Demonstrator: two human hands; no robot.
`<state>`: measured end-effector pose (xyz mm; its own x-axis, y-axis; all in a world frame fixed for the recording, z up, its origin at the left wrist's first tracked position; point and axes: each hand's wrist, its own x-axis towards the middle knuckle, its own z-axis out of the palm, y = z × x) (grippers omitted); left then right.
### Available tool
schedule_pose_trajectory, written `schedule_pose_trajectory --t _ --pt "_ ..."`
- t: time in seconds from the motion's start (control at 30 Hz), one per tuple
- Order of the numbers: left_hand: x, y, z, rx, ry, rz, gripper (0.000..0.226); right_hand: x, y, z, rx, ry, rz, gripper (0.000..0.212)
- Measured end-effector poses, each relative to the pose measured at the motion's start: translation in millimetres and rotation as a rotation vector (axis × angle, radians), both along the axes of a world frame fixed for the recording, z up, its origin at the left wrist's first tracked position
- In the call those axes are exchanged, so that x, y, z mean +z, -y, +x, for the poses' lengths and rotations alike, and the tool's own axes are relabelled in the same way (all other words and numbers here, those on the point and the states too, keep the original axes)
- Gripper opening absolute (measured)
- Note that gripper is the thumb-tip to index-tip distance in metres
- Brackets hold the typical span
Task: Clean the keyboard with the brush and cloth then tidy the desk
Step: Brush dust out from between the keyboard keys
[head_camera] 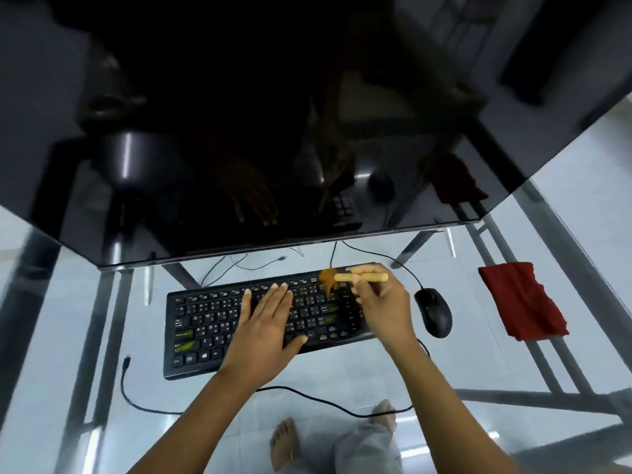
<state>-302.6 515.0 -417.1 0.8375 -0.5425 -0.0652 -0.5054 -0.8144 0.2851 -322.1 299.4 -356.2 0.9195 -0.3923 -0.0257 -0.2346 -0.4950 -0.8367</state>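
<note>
A black keyboard (205,323) lies on a glass desk (444,364) below a large dark monitor. My left hand (263,323) rests flat on the middle keys with straight fingers. My right hand (383,302) grips a brush (345,278) by its pale wooden handle. The brush's brown bristles touch the upper right keys of the keyboard. A red cloth (521,301) lies crumpled on the desk at the right, apart from both hands.
A black mouse (434,311) sits just right of the keyboard, its cable running up behind it. A loose black cable (307,393) curls along the desk's front. The monitor (239,131) overhangs the back. Feet show through the glass.
</note>
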Motion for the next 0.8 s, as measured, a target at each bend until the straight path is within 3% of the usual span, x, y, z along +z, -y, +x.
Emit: schedule_pose_trajectory --t 0.1,0.2,0.37,0.47,0.57,0.6,0.7,0.8 --pt "-2 -17 -3 -0.023 0.03 0.058 0.079 -1 -13 0 0.185 -0.111 -0.028 0.013" --pt "-4 -26 -9 -0.055 0.048 0.103 0.075 -1 -23 0 0.039 0.033 -0.082 0.022" --pt "-9 -32 -13 -0.044 0.056 0.107 0.075 -2 -34 -4 0.182 0.035 -0.094 0.012" --pt "-8 -30 -13 -0.041 0.067 0.116 0.075 -3 -32 -3 0.046 0.168 -0.11 0.013" --pt "-11 -32 -13 -0.039 0.065 0.11 0.075 -4 -34 -3 0.16 -0.024 0.076 0.015" --pt "-12 -32 -13 -0.039 0.067 0.108 0.075 -3 -38 -4 0.185 -0.063 0.057 0.017" --pt "-10 -32 -12 -0.036 0.063 0.122 0.076 3 -37 -3 0.026 0.063 -0.034 0.018" --pt "-10 -31 -10 -0.014 0.048 0.078 0.079 4 -37 -4 0.158 -0.107 0.184 0.014"
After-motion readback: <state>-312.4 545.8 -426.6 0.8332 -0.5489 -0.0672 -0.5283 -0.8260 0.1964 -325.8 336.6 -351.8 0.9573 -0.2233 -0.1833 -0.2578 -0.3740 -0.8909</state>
